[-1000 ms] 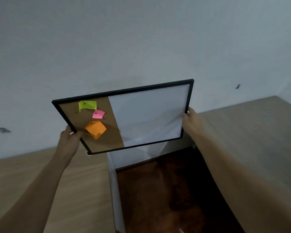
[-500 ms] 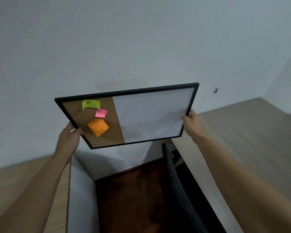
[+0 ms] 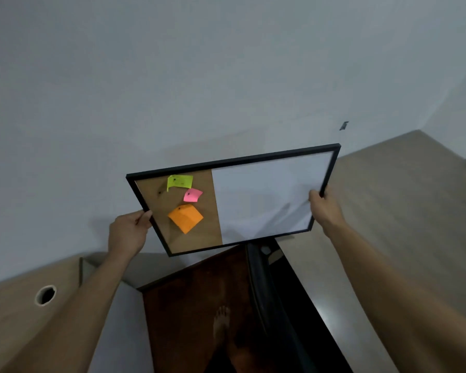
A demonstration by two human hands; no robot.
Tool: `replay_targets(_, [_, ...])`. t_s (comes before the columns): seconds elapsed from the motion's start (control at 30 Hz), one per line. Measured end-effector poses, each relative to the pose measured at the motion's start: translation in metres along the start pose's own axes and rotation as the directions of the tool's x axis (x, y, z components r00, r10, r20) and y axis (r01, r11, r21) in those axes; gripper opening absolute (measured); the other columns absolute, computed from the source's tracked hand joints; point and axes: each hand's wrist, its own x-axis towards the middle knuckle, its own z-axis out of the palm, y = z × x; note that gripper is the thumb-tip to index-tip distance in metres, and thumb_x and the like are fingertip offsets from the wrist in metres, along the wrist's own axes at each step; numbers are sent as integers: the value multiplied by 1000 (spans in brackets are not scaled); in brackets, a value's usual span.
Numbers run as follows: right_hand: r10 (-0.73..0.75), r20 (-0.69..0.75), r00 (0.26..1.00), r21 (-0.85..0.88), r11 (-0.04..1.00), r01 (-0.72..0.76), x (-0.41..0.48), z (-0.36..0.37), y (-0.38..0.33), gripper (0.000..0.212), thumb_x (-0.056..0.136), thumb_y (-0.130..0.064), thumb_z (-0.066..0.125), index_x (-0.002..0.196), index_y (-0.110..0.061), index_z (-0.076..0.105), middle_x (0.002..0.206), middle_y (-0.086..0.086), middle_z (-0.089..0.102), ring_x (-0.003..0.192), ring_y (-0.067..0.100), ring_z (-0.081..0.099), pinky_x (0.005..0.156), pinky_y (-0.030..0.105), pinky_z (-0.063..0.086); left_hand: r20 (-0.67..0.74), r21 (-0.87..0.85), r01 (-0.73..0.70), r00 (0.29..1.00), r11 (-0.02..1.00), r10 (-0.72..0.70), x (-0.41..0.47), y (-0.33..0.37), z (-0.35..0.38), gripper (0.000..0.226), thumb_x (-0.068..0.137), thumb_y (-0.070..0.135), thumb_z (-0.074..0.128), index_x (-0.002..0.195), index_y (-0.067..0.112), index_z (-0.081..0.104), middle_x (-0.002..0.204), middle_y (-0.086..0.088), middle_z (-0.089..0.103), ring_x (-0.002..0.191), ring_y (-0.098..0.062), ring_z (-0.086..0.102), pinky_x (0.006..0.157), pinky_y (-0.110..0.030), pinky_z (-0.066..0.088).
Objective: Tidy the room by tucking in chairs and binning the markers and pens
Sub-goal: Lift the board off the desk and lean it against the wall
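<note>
Head view: left hand [image 3: 129, 230] and right hand [image 3: 324, 204] each clasp a side of the black-framed combo board [image 3: 261, 196], held tilted in front of the wall [image 3: 199, 90]. Its sticky notes [image 3: 185, 218] look loosely pinned and could drop; a slipping grip might knock the frame against the chair back [image 3: 261, 286] below.

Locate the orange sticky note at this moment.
In the head view, the orange sticky note is pinned on the board's cork left half, below the pink note.

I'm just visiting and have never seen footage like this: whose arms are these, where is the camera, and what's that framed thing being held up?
No machine here: a person wears a camera on the head, so you see their own arms. The left hand and right hand grip opposite sides of a black-framed board, half cork, half whiteboard, tilted before a plain wall. Green, pink and orange notes are pinned to the cork. Wooden desks flank it; a bare foot shows below.
</note>
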Motion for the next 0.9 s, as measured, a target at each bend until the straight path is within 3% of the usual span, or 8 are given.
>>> replay_targets(0.13, [51, -25, 998, -26, 998, -52, 46, 23, 2, 41, 98, -30, 53, 136, -16, 56, 119, 5, 67, 106, 26, 63, 88, 35, 46, 35, -111, 70, 997, 991, -66, 40, 5, 26, 24, 104, 36, 67, 108, 18, 83, 97, -11, 82, 96, -27, 79, 90, -35, 59])
replay_targets(0.27, [98, -26, 995, -20, 995, -99, 93, 57, -3, 45, 89, -36, 53, 128, -14, 60, 114, 8, 68, 104, 28, 68, 82, 35, 50, 52, -151, 108, 994, 983, -101, 79, 2, 41, 15, 102, 37, 70, 89, 35, 77, 90, -8, 81, 94, -28, 79, 99, -50, 62])
replay_targets(0.37, [137, -21, 990, -20, 990, -137, 129, 84, -7, 43, 88, -37, 53, 124, -13, 60, 111, 8, 67, 104, 29, 68, 75, 34, 49, 59, -177, 152, 988, 972, -143, 102, -7, 46, 25, 100, 39, 73, 75, 41, 77, 91, -13, 82, 98, -36, 79, 100, -57, 61])
replay_targets(0.43, [142, -18, 990, -14, 990, -142, 152, 99, -9, 44, 88, -35, 52, 126, -14, 60, 112, 6, 68, 106, 29, 68, 79, 35, 51, 68, -172, 145, 989, 974, -135, 114, -14, 50, 31, 99, 42, 73, 69, 44, 77, 91, -15, 82, 99, -38, 78, 99, -59, 60])
replay_targets(0.53, [151, -15, 989, -4, 989, -151, 178, 116, -18, 52, 92, -32, 50, 140, -15, 55, 126, 4, 66, 113, 27, 65, 93, 40, 52, 54, -167, 130, 991, 977, -123, 125, -17, 55, 32, 100, 43, 70, 72, 55, 77, 85, -3, 82, 94, -29, 80, 98, -53, 62])
replay_targets(0.63, [189, -5, 982, -5, 982, -189, 196, 125, -26, 52, 97, -27, 47, 146, -9, 48, 132, 7, 62, 115, 26, 60, 95, 39, 48, 56, -163, 100, 994, 981, -92, 133, -23, 62, 24, 99, 49, 67, 78, 56, 76, 85, -3, 82, 93, -30, 80, 97, -54, 60])
replay_targets(0.77, [275, 75, 959, -12, 962, -274, 215, 131, -26, 62, 87, -35, 43, 147, -16, 45, 104, -1, 56, 78, 15, 52, 68, 32, 44, 24, -211, 111, 994, 971, -108, 139, -33, 73, 28, 101, 43, 67, 84, 62, 76, 86, 12, 82, 96, -23, 80, 103, -51, 60])
replay_targets(0.9, [317, 143, 937, 15, 946, -323, 238, 143, -18, 68, 83, -32, 40, 150, -23, 40, 88, -12, 47, 70, 10, 44, 63, 30, 38, -13, -279, 104, 994, 955, -112, 140, -42, 80, 32, 103, 40, 64, 82, 61, 76, 81, 24, 78, 103, -33, 79, 105, -55, 59])
